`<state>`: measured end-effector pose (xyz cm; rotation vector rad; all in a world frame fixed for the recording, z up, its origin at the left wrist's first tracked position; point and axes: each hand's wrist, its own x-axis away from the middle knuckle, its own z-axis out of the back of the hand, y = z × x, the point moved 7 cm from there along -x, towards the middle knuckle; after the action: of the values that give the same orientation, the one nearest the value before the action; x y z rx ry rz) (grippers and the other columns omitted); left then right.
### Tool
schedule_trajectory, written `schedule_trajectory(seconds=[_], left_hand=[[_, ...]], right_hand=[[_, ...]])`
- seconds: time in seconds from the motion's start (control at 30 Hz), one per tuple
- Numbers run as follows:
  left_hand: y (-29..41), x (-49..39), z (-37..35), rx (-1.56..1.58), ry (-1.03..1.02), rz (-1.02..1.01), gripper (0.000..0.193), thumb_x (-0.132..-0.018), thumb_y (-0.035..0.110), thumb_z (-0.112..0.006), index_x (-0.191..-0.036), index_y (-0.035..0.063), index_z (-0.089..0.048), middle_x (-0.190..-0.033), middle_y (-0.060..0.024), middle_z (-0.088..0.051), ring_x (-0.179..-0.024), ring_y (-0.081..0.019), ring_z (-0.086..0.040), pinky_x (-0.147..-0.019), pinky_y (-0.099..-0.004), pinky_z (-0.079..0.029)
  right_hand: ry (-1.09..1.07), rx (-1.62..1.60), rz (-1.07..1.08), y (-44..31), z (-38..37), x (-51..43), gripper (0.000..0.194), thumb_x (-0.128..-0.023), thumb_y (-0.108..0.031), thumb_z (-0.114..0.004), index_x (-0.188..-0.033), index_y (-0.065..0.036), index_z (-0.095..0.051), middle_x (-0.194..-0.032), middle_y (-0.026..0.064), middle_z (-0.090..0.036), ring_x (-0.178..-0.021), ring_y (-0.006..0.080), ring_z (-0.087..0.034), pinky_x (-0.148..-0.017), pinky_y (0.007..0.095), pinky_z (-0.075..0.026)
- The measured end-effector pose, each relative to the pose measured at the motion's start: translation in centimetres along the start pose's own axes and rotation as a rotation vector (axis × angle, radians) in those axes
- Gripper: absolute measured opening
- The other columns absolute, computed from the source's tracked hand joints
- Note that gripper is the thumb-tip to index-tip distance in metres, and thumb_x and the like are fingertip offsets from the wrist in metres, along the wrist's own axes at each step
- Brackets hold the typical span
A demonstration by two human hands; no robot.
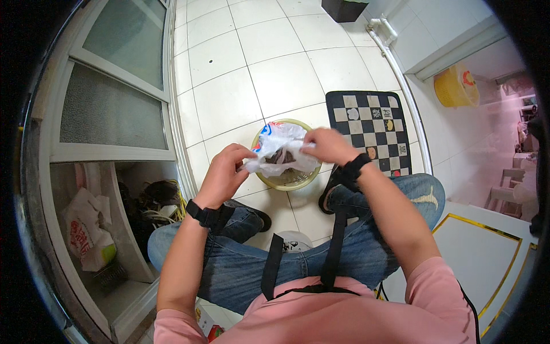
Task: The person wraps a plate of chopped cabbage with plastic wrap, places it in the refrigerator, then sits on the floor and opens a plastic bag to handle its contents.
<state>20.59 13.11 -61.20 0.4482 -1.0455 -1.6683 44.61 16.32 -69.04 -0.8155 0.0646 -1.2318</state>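
Note:
A thin white plastic bag (275, 139) with blue and red print lies over a yellow-green plastic basket (288, 188) on the floor between my feet. My left hand (230, 172) pinches the bag's left edge between thumb and fingers. At the right, my right hand (328, 146) grips the opposite edge. The bag's mouth gapes between both hands, and something dark (280, 156) shows inside; what it is I cannot tell. Perforations show in the basket's wall below the bag.
A black-and-white checkered mat (369, 129) lies at the right on the tiled floor. On the left stands a cabinet with framed glass panels (114, 103), holding a plastic bag (88, 228) and cables (165, 206). A dark bin (343, 9) is at the top; a yellow basket (455, 88) is upper right.

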Motion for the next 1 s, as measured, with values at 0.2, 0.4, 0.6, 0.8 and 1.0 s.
schedule_trajectory(seconds=[0.2, 0.4, 0.6, 0.8, 1.0], left_hand=[[2.7, -0.4, 1.9, -0.094, 0.204, -0.239, 0.022, -0.079, -0.016, -0.059, -0.088, 0.0019, -0.068, -0.101, -0.0085, -0.062, -0.092, -0.0238, -0.063, -0.079, -0.0313, -0.051], [7.4, 0.2, 5.2, 0.217, 0.33, -0.293, 0.024, -0.08, -0.018, -0.057, -0.086, 0.0015, -0.068, -0.105, -0.0073, -0.058, -0.099, -0.0174, -0.059, -0.081, -0.0272, -0.049], [17.4, -4.0, 5.0, 0.329, 0.179, -0.622, 0.025, -0.078, -0.012, -0.056, -0.092, 0.0008, -0.072, -0.094, -0.0081, -0.062, -0.088, -0.0173, -0.062, -0.076, -0.0267, -0.05], [21.8, -4.4, 3.5, 0.337, 0.076, -0.758, 0.041, -0.086, -0.008, -0.061, -0.124, 0.005, -0.066, -0.122, -0.0091, -0.059, -0.112, -0.0197, -0.059, -0.092, -0.0305, -0.052], [6.8, -7.4, 6.7, 0.318, 0.387, -0.152, 0.035, -0.092, 0.009, -0.065, -0.127, 0.0077, -0.062, -0.124, -0.0097, -0.063, -0.115, -0.0205, -0.06, -0.094, -0.0337, -0.051]], right_hand=[[0.248, -0.359, -0.057, -1.8, 9.8, 1.9, 0.028, -0.088, -0.025, -0.07, -0.081, 0.002, -0.066, -0.07, 0.0085, -0.064, -0.066, 0.0151, -0.058, -0.064, 0.0309, -0.048], [0.245, -0.638, -0.052, -5.5, 13.8, 5.5, 0.017, -0.093, -0.019, -0.068, -0.099, -0.003, -0.065, -0.079, -0.005, -0.06, -0.072, 0.0029, -0.052, -0.064, 0.0199, -0.041], [0.06, -0.861, 0.258, -12.2, 13.7, 8.3, 0.071, -0.082, -0.008, -0.079, -0.142, -0.004, -0.041, -0.109, 0.0068, -0.065, -0.095, 0.0115, -0.062, -0.081, 0.0255, -0.05], [0.527, -0.735, 0.2, -11.4, 16.6, 8.8, 0.036, -0.089, -0.002, -0.067, -0.124, 0.0, -0.059, -0.104, 0.0079, -0.067, -0.087, 0.0112, -0.064, -0.076, 0.0285, -0.054], [0.799, -0.87, 0.15, -6.4, 21.8, 11.1, 0.035, -0.094, -0.013, -0.066, -0.125, 0.0, -0.058, -0.085, -0.0014, -0.065, -0.072, 0.0045, -0.058, -0.057, 0.0191, -0.044]])
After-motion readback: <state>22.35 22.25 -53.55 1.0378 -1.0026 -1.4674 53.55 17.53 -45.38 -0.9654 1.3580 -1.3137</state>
